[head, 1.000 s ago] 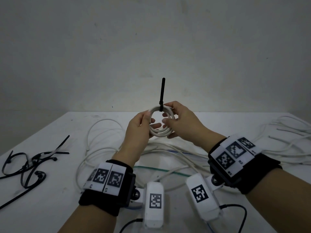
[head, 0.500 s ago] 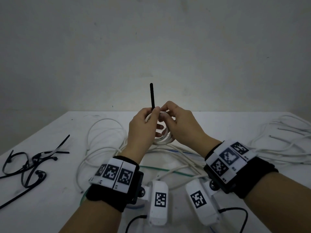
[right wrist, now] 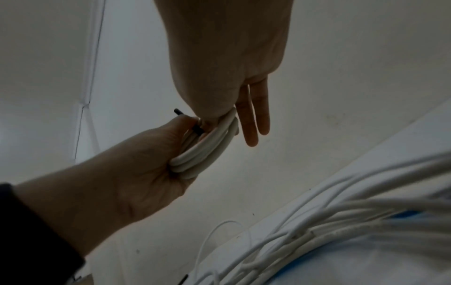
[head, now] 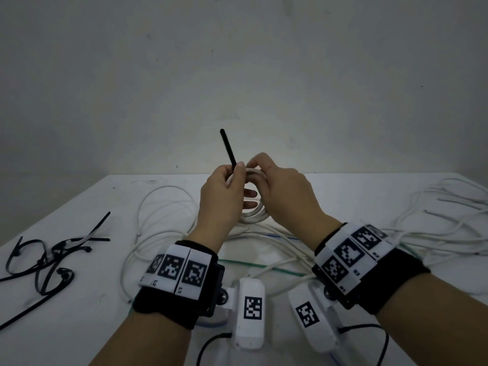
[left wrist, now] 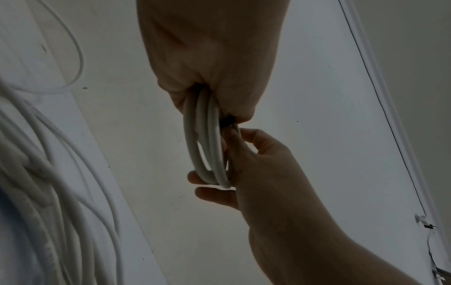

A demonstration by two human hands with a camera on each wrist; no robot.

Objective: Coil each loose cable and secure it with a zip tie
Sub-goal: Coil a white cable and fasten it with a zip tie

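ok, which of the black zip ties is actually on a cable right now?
The zip tie sticking up from the white coil held in both hands; the other ties lie loose at the table's left.

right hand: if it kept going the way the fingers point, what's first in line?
Likely the left hand. The right hand points leftward across the cable coil both hold, fingertips almost at the left thumb beside the zip tie. Depth is unclear.
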